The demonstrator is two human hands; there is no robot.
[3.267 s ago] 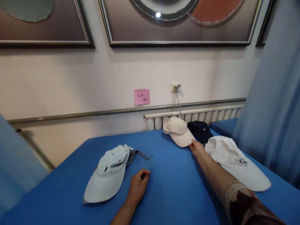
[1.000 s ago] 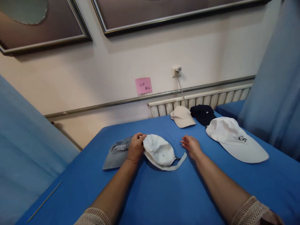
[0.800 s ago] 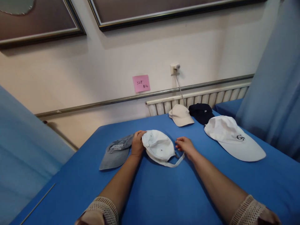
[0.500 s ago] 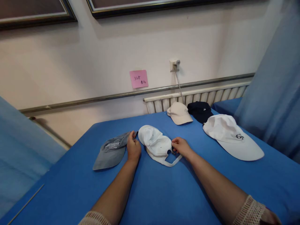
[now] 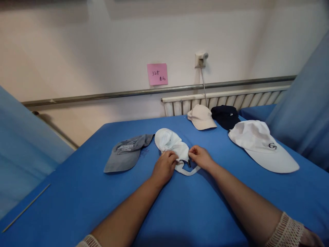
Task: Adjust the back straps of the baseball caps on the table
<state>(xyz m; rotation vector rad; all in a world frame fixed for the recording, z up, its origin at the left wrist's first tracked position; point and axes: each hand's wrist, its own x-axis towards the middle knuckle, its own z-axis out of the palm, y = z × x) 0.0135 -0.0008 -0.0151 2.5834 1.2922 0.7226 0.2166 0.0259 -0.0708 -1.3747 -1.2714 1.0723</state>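
Note:
A pale white cap [image 5: 171, 144] lies in the middle of the blue table [image 5: 180, 212], its back strap towards me. My left hand [image 5: 164, 166] pinches the cap's rear edge on the left side. On the right side, my right hand [image 5: 202, 158] pinches the same rear edge by the strap. A grey cap [image 5: 125, 156] rests flat just left of the white one, untouched.
A beige cap [image 5: 202, 116] and a dark navy cap [image 5: 226, 116] sit at the table's far edge by the radiator [image 5: 226, 101]. A large white cap with a long brim [image 5: 259, 144] lies at the right. Blue curtains hang on both sides.
My left hand has let go of the white cap's front and moved to its rear edge beside my right hand. The camera tilted lower.

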